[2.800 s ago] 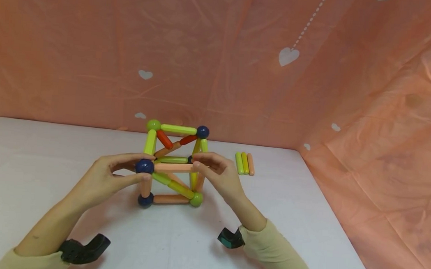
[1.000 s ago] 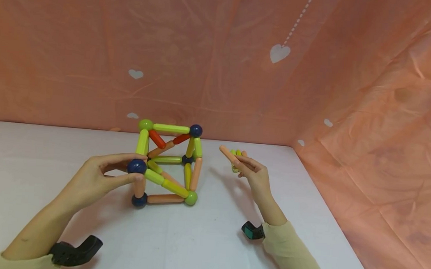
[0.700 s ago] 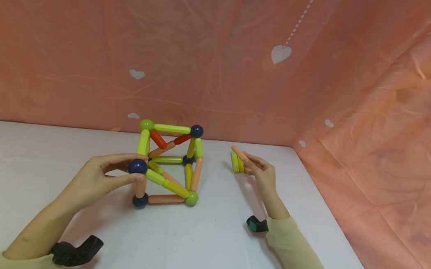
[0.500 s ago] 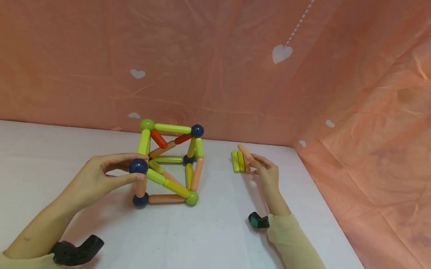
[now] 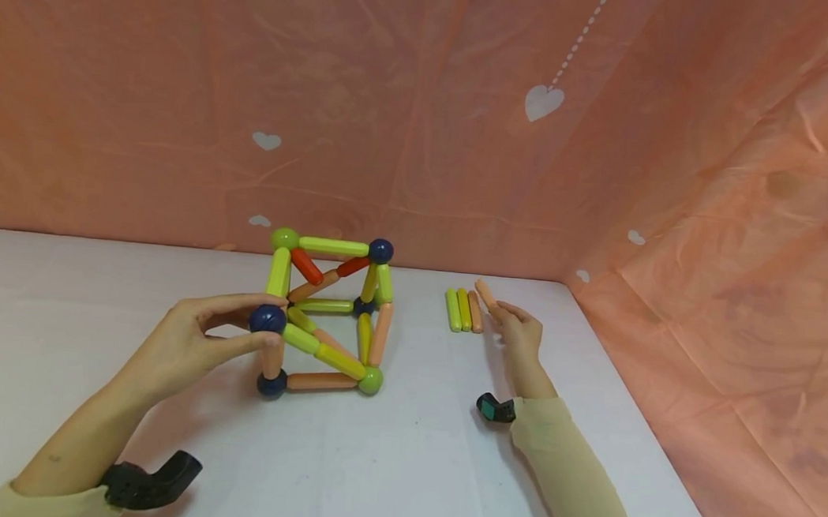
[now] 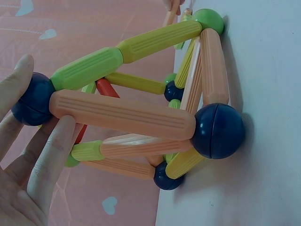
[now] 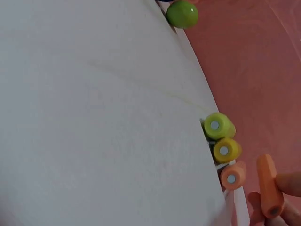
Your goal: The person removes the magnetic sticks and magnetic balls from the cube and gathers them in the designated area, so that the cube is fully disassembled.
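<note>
My left hand (image 5: 195, 344) holds the dark blue ball (image 5: 268, 319) at the upper near-left corner of a frame built from magnetic rods and balls. A peach rod (image 6: 122, 113) runs from that ball down to another blue ball (image 6: 219, 131) on the table. Green and yellow rods (image 5: 319, 352) slope from the held ball to a green ball (image 5: 371, 380). Away to the right, my right hand (image 5: 521, 340) pinches a loose peach magnetic rod (image 5: 486, 296) between thumb and fingers. This rod is tilted, just right of a row of green (image 5: 453, 309), yellow (image 5: 464, 309) and peach (image 5: 476, 311) rods.
A white table (image 5: 387, 462) carries everything. Behind it hangs a pink cloth (image 5: 393, 131) with white hearts, which also falls along the right side. Each wrist wears a black camera mount, the left one (image 5: 151, 481) close to the table.
My right hand has pulled the peach rod off the near top edge of the frame and carried it right, to beside the rod row. The left hand keeps its hold on the blue ball.
</note>
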`<state>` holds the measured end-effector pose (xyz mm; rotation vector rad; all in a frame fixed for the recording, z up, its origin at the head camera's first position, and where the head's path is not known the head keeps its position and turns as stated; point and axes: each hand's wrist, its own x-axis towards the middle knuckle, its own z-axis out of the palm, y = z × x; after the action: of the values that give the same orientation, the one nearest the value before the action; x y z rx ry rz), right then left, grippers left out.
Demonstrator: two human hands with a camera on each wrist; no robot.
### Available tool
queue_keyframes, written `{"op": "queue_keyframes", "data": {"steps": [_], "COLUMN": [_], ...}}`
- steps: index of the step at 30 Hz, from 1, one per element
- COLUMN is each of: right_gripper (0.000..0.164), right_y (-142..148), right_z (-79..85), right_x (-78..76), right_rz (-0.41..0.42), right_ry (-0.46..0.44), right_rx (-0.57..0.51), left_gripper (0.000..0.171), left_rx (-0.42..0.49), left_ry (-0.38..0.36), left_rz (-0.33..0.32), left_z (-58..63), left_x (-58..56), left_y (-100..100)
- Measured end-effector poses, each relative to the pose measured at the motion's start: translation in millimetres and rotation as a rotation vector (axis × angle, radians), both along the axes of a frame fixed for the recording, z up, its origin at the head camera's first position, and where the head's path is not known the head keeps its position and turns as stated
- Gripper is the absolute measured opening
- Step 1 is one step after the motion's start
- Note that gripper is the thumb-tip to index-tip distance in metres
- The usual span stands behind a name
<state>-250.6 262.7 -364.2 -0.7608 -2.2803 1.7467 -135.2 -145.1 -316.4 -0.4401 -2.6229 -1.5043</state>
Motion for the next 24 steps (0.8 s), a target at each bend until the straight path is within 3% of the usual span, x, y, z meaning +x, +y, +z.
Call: {"op": "queue_keyframes", "data": {"steps": [7, 12, 20, 24], "right_gripper": [0.035, 0.037, 0.035, 0.035], "right_y": [3, 4, 0, -9], "right_z": [-1.8, -3.0, 0.6, 6.2], "right_x": [-5.4, -6.9, -0.7, 4.2], "right_rz": [-0.032, 0.002, 0.104, 0.113], "right_ry": [-0.082, -0.097, -0.074, 0.03], "right_rx": [0.023, 0.059, 0.162, 0.186], "left_gripper": [0.048, 0.048, 0.047, 0.046], "left_rx": [0.002, -0.002, 0.011, 0.018], "left_ry": [-0.012, -0.009, -0.015, -0.021], "left_rz": [0.002, -0.001, -0.006, -0.005], "left_z": [0.8, 0.9, 0.5, 0.8], "left_x": [1.0, -0.5, -0.5, 0.3], "left_y": [-1, -1, -1, 0]}}
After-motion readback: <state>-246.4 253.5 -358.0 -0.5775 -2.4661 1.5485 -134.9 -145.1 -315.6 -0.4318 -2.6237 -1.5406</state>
